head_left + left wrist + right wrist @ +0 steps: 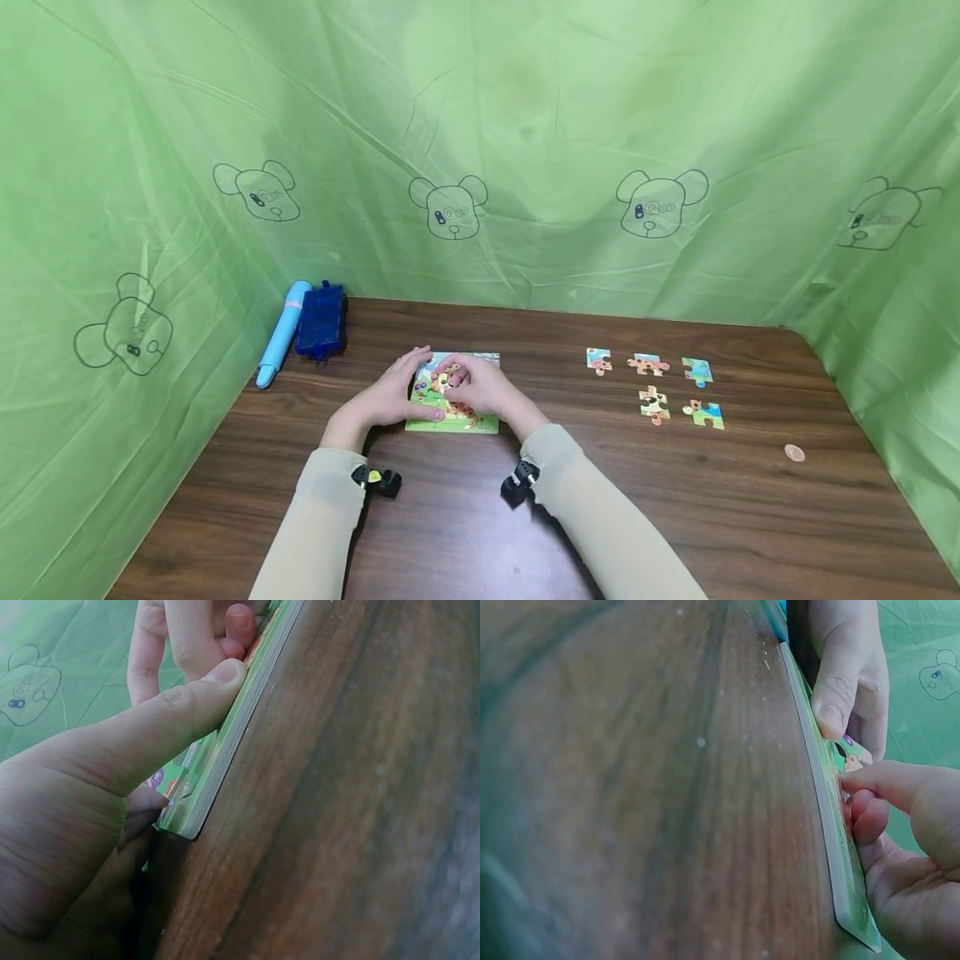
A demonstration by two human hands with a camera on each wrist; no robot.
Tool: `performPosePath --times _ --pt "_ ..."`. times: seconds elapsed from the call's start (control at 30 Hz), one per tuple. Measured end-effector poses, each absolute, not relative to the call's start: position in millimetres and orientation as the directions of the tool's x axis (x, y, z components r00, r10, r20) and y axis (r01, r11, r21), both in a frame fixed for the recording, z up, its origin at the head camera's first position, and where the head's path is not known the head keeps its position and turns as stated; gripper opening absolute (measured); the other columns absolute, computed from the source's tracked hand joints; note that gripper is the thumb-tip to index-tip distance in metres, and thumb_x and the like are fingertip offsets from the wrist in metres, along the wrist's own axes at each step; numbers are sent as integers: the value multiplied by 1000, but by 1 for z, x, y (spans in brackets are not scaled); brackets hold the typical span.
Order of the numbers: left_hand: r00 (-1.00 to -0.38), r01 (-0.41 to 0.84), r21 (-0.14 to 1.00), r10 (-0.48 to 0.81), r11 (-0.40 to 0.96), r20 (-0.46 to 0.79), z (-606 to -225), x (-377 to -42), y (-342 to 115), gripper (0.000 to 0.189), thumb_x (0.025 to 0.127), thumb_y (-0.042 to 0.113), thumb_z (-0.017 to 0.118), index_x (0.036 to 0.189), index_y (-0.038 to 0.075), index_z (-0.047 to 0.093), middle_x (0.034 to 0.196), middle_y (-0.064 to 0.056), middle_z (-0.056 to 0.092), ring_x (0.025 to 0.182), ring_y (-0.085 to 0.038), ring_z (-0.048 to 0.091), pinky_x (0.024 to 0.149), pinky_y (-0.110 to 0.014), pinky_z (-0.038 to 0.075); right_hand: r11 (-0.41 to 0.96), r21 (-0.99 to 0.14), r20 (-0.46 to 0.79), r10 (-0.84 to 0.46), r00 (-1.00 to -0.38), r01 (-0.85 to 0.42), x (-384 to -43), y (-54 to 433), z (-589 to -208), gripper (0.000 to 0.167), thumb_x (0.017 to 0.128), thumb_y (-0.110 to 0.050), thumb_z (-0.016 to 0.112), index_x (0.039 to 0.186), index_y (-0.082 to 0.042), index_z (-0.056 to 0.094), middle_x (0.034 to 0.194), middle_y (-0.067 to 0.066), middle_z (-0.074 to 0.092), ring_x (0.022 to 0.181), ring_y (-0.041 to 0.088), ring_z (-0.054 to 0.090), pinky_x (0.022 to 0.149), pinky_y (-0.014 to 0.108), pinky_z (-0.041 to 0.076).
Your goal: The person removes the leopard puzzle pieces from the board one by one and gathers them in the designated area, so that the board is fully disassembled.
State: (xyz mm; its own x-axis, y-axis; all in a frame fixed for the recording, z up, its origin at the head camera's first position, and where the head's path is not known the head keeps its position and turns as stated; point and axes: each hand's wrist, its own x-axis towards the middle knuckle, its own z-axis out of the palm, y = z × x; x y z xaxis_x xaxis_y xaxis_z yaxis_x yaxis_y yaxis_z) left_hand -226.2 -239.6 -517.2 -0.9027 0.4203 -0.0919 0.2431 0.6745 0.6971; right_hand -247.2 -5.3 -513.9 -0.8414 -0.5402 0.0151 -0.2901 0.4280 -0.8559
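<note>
A small picture puzzle board (480, 422) with an orange-spotted animal on a green ground lies flat on the table. My left hand (388, 397) spans its left side, the straight thumb (214, 679) pressing on the near border and the fingers reaching towards the far left corner. Over the middle of the board my right hand (486, 388) has its fingers curled in, thumb and forefinger pinching a puzzle piece (855, 759) with a purple spot. That piece stands tilted above the board's surface, partly covered by the fingers.
Several loose puzzle pieces, among them a giraffe-patterned piece (654, 404), lie on the right of the brown table (570, 500). A round pale disc (794, 452) is farther right. A blue box (322, 321) and a light blue cylinder (283, 335) stand back left. Green curtains (525, 125) surround the table.
</note>
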Motion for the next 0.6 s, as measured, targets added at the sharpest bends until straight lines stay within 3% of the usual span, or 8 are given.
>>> performPosePath --times 0.27,0.6 --pt "-902 240 692 419 681 -100 -519 -225 -239 119 83 51 95 172 7 30 181 -15 19 167 -41 12 130 -68 20 446 -867 4 -441 -897 -223 -246 -4 -518 32 90 -6 82 121 -9 75 89 0 72 73 9 63 63 23 53" --pt "-904 242 685 416 687 -98 -517 -226 -240 121 82 54 95 172 8 30 181 -14 20 168 -40 11 131 -67 18 358 -916 6 -439 -899 -181 -249 30 -502 38 84 -11 92 120 -10 78 92 1 81 76 13 74 70 27 58"
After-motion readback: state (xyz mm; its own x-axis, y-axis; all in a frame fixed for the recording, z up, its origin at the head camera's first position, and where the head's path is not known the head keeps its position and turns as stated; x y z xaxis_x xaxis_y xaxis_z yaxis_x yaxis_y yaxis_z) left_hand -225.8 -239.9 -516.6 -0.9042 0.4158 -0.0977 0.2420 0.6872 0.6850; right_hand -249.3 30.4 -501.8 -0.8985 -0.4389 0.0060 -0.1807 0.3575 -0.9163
